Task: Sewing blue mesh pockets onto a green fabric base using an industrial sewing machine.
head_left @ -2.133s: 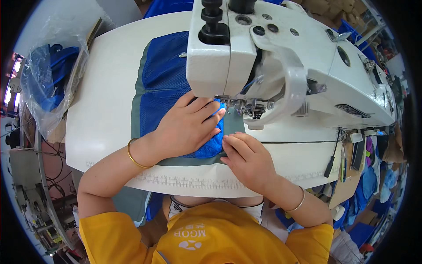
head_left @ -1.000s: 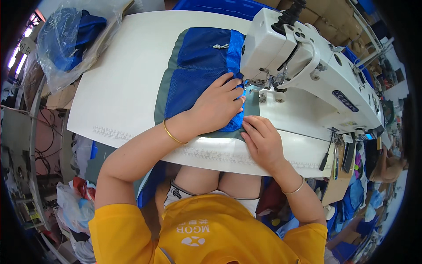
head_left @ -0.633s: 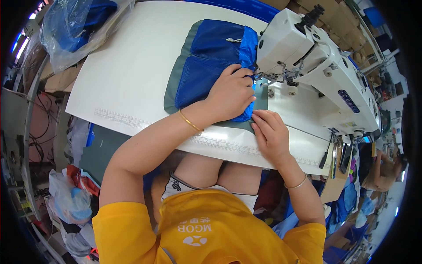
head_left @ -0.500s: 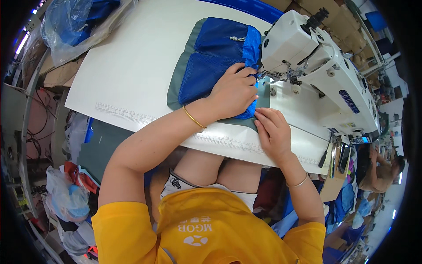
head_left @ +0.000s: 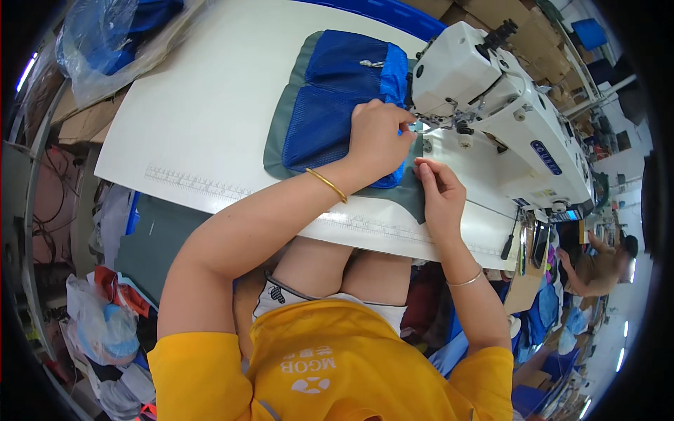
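A dark blue mesh piece [head_left: 323, 126] with a bright blue band [head_left: 394, 77] along its right side lies on a grey-green fabric panel [head_left: 277, 144]. The band's edge is beside the needle area of a white sewing machine [head_left: 453, 74]. My left hand [head_left: 381, 137] rests over the band, thumb and forefinger pinched together close to the needle; what lies between them is too small to make out. Nearer to me, my right hand [head_left: 442, 193] is closed at the fingertips on the edge of the grey-green panel.
The white tabletop [head_left: 189, 112] carries a printed ruler strip along its near edge. A screwdriver [head_left: 510, 238] and other small tools hang at the right end. Plastic-wrapped blue material [head_left: 119, 42] sits at the far left. Another person [head_left: 597, 266] is at the far right.
My left hand has lifted from lying spread on the fabric into a pinch by the needle. My right hand has shifted slightly up along the panel's edge.
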`<control>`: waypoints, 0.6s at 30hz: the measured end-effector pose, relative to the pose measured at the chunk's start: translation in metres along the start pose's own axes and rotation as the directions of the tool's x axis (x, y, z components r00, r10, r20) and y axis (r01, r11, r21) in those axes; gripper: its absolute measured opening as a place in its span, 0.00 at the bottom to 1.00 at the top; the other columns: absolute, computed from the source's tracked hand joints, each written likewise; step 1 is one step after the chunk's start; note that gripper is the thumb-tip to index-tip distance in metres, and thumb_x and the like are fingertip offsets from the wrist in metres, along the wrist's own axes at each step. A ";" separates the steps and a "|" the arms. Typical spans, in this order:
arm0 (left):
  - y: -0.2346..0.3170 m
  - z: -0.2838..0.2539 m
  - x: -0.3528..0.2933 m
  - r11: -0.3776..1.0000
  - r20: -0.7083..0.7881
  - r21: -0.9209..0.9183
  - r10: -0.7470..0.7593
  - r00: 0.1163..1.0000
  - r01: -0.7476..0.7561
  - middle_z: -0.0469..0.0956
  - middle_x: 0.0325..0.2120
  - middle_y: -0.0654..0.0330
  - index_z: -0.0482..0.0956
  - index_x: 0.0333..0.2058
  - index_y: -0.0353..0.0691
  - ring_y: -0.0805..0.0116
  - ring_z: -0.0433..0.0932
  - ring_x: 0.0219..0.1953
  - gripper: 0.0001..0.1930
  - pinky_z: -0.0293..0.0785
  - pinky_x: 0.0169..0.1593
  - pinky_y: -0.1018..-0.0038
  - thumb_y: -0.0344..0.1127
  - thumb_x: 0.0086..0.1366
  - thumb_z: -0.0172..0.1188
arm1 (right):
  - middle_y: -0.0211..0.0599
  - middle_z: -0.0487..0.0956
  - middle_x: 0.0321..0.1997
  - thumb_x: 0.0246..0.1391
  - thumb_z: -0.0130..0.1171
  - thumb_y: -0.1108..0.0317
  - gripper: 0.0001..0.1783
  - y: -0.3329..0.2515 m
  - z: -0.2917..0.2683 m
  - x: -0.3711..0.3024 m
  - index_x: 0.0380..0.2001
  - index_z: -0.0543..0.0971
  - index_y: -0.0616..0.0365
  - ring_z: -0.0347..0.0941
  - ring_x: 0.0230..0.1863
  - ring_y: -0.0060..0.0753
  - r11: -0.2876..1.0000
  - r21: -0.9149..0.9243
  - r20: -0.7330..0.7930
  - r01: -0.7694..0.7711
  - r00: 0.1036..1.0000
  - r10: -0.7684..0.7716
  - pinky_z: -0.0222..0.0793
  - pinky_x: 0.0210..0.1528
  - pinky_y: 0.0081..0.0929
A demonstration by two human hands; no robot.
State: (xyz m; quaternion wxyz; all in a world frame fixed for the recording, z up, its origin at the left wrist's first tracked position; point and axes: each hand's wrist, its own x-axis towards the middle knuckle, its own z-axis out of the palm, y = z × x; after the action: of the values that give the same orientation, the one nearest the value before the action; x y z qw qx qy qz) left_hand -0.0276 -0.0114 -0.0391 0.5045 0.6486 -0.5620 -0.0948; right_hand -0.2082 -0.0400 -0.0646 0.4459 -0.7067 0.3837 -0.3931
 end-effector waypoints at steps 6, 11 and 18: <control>0.015 0.025 -0.005 0.908 -0.062 -0.331 -0.293 0.954 0.258 0.82 0.27 0.56 0.84 0.38 0.29 0.72 0.76 0.23 0.11 0.72 0.28 0.72 0.28 0.57 0.68 | 0.33 0.82 0.39 0.64 0.59 0.74 0.07 -0.002 0.007 -0.006 0.42 0.82 0.64 0.77 0.39 0.21 0.986 -0.072 -0.002 0.148 0.989 -0.149 0.72 0.45 0.18; 0.035 0.032 0.000 0.508 0.117 -0.736 -0.554 0.824 0.446 0.80 0.25 0.60 0.82 0.36 0.28 0.76 0.74 0.23 0.07 0.68 0.27 0.77 0.27 0.62 0.65 | 0.34 0.82 0.39 0.62 0.60 0.74 0.07 -0.005 0.005 -0.008 0.41 0.82 0.63 0.76 0.38 0.21 0.979 -0.112 -0.004 0.171 0.985 -0.173 0.72 0.44 0.19; 0.030 0.015 -0.016 0.618 0.279 -0.606 -0.424 0.861 0.501 0.77 0.23 0.64 0.82 0.34 0.31 0.77 0.73 0.23 0.04 0.67 0.28 0.79 0.27 0.64 0.64 | 0.35 0.82 0.39 0.62 0.60 0.75 0.06 -0.003 0.005 -0.008 0.41 0.82 0.63 0.77 0.39 0.22 0.990 -0.038 -0.023 0.139 0.990 -0.140 0.72 0.44 0.20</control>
State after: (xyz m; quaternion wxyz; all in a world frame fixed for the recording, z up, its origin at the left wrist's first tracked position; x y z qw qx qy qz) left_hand -0.0626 -0.0020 -0.0304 0.6269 0.5439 -0.3316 -0.4487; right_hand -0.2060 -0.0300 -0.0647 0.3994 -0.7348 0.3461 -0.4251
